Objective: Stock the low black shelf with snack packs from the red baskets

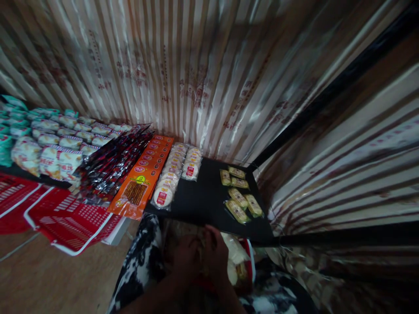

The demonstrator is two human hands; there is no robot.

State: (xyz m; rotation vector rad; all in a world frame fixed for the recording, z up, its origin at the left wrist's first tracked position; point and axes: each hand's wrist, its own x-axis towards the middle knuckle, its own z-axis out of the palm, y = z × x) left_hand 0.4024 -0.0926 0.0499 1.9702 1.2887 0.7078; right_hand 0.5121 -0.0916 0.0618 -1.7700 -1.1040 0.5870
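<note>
Down between my knees, my left hand (186, 254) and my right hand (216, 249) are close together, fingers curled. Shadow and blur hide what they hold, if anything. Both are over a red basket with a white handle (252, 264). Beside my right hand, clear-wrapped pale packets (235, 249) and a yellowish packet (242, 272) lie in it. Just beyond my hands is a black shelf (199, 200). Several small yellow-wrapped snacks (238, 210) lie at its right end. Clear packs of round white crackers (164, 189) stand in two rows farther left.
An orange snack packet (137, 187), dark shiny packets (114, 165), white snack bags (60, 161) and green bags (9, 117) line the shelf's left side. Red baskets (72, 213) are below. A striped plastic curtain (196, 65) hangs behind, with a dark metal bar (294, 126) at right.
</note>
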